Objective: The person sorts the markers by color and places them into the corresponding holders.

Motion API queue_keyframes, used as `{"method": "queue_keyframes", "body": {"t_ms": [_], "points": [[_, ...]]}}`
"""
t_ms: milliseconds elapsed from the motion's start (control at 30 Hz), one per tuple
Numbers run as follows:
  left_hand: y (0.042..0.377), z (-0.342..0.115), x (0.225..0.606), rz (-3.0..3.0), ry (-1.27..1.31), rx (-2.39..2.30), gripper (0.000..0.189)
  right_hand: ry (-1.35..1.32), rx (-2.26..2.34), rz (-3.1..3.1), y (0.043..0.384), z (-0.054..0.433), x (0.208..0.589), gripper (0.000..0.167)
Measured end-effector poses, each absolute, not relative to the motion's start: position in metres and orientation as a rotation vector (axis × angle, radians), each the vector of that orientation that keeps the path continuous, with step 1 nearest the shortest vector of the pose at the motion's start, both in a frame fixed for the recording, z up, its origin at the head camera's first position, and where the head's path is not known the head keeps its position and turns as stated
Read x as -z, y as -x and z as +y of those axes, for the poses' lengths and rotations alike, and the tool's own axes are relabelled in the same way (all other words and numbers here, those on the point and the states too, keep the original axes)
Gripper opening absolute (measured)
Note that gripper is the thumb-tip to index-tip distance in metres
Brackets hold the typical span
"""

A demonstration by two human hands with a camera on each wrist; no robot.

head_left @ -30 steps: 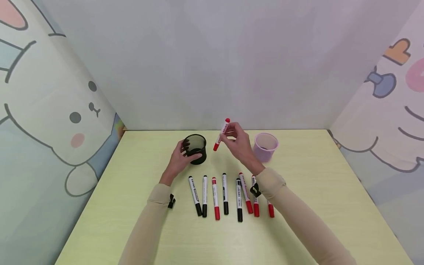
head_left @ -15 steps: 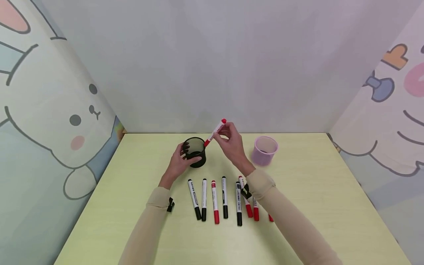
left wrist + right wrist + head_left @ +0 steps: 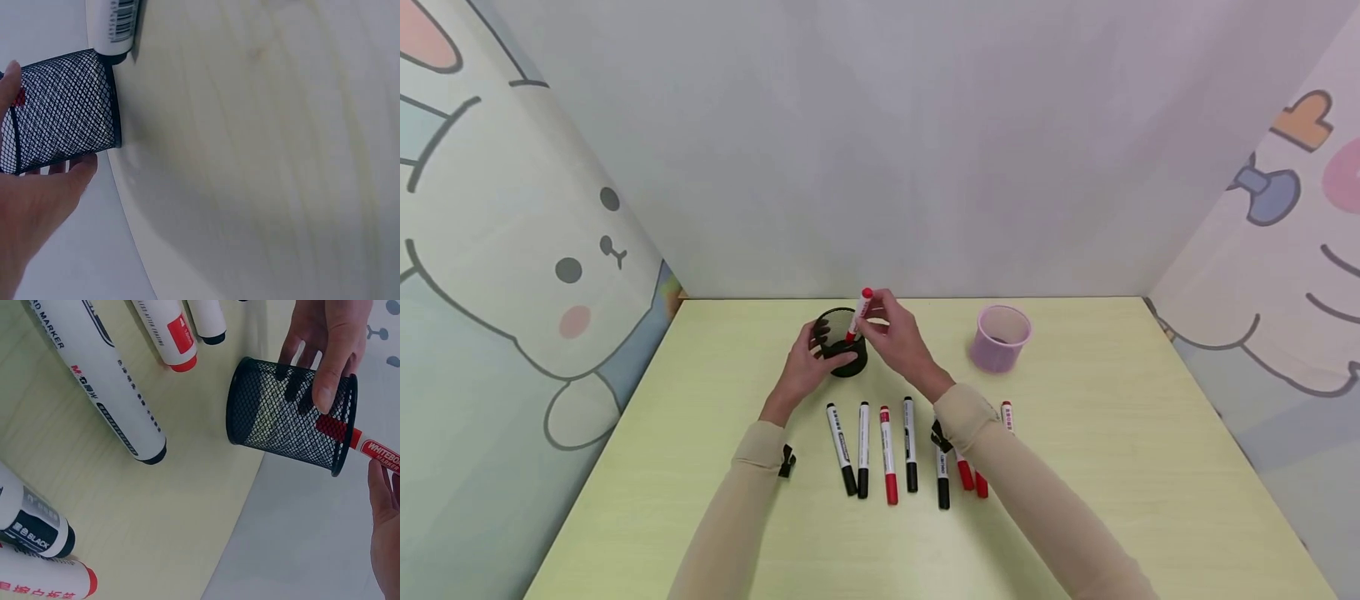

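Observation:
A black mesh pen cup (image 3: 844, 363) stands near the back of the table, left of the middle. My left hand (image 3: 803, 368) grips its side, thumb across the front and fingers behind. A red whiteboard marker (image 3: 861, 310) is pinched between the thumb and fingers of my right hand (image 3: 898, 337). Its red cap end is inside the rim of the cup; in the right wrist view the cap (image 3: 331, 427) shows through the mesh (image 3: 281, 415). Most of the marker's white body still stands out above the rim, tilted to the right.
A row of markers lies in front of the hands: black ones (image 3: 842, 450) and red ones (image 3: 889, 456), some partly hidden under the right forearm. To the right stands a lilac cup (image 3: 998, 340). A pale wall (image 3: 880, 167) rises behind the table's back edge.
My right hand has moved left with the red marker, from beside the mesh cup to over it, and the cap end has gone inside the rim. My left hand has stayed on the cup.

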State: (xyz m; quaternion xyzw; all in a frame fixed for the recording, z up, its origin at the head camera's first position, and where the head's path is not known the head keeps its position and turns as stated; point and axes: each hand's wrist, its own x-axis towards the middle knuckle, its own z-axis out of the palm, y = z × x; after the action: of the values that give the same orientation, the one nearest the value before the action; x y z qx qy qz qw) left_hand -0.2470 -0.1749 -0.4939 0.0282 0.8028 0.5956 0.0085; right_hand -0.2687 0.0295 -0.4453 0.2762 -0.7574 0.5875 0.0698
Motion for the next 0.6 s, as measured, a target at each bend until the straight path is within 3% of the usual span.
{"method": "queue_keyframes", "body": {"t_ms": [600], "points": [[0.246, -0.177, 0.494, 2.516, -0.138, -1.867, 0.078, -1.275, -1.043, -2.335, 0.265, 0.005, 0.457, 0.033]]}}
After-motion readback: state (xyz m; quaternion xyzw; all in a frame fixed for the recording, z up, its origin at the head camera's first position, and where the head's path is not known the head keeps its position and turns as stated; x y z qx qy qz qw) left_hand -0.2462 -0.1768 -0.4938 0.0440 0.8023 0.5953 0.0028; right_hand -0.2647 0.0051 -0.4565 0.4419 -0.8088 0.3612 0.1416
